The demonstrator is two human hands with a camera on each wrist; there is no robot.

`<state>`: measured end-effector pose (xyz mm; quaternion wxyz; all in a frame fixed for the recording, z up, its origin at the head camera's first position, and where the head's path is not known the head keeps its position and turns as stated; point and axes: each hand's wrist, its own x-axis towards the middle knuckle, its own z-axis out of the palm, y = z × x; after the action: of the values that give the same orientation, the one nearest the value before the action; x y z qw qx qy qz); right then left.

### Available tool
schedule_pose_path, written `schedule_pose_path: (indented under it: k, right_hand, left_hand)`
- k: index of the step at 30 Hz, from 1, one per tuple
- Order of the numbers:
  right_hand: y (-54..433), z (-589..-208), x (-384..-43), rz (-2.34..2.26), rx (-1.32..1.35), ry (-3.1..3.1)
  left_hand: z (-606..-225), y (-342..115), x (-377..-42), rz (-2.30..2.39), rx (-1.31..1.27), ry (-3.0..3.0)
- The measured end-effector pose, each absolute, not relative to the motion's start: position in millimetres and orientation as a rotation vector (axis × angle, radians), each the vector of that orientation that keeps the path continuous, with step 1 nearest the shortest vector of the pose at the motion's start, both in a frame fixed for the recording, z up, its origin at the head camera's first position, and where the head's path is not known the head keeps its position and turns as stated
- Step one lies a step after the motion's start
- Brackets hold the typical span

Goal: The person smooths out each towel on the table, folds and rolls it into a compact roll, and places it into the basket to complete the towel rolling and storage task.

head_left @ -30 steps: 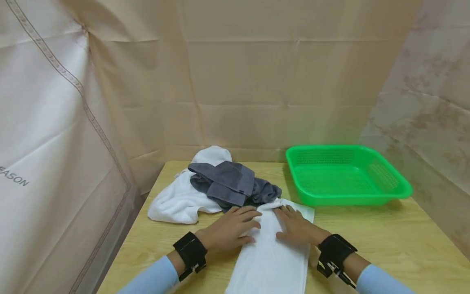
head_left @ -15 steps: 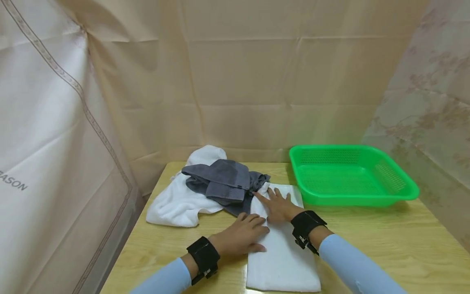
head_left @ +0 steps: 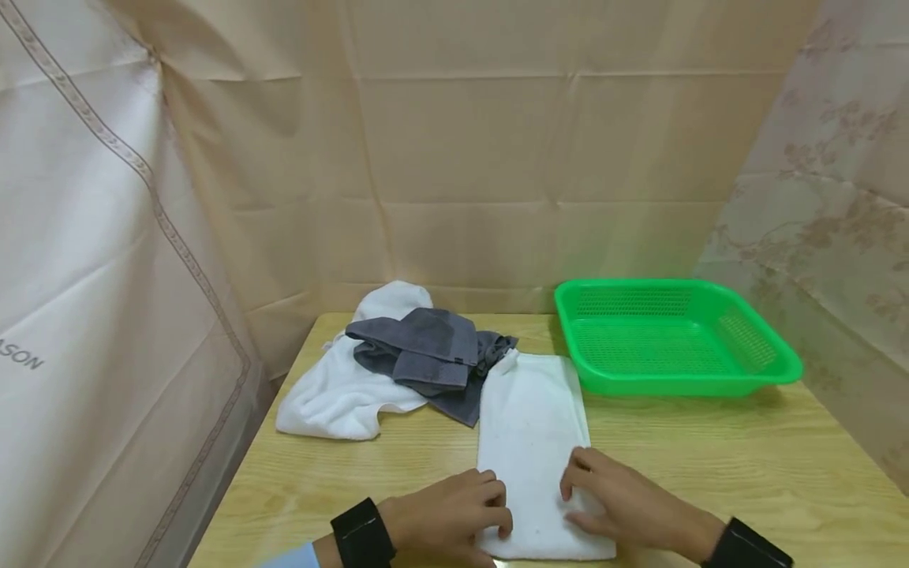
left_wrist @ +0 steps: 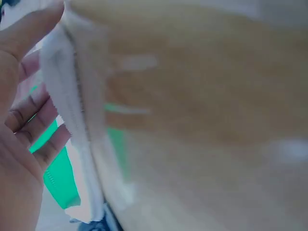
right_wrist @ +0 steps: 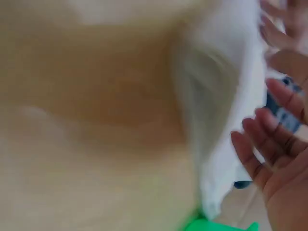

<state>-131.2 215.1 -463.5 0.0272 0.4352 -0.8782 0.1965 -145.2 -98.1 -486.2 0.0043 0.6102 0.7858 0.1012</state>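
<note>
A white towel (head_left: 533,426), folded into a long rectangle, lies flat on the wooden table in the head view. At its left edge near the front is my left hand (head_left: 454,513), fingers loosely bent over the cloth. My right hand (head_left: 618,497) is over the towel's right edge with fingers and thumb spread apart. In the left wrist view, relaxed fingers (left_wrist: 45,115) lie alongside the towel's edge (left_wrist: 72,96). The right wrist view has the fingers (right_wrist: 267,139) slightly bent beside the towel (right_wrist: 224,125), nothing gripped between them.
A dark grey towel (head_left: 436,347) lies crumpled over another white towel (head_left: 334,402) at the back left, its corner meeting the folded one. A green plastic basket (head_left: 689,386) stands at the back right. Fabric sheets (head_left: 461,158) hang behind the table (head_left: 710,450).
The towel's near end has been folded in, shortening it. My right hand has drawn back from its far end toward the front right; my left hand has also moved nearer the front.
</note>
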Motion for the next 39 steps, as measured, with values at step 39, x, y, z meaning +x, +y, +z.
schedule_pose_path:
  k: [39]
  right_hand:
    - [244, -497, -99, 0.873, 1.007, -2.636]
  left_hand:
    - [-495, -106, -139, 0.871, 1.483, 2.645]
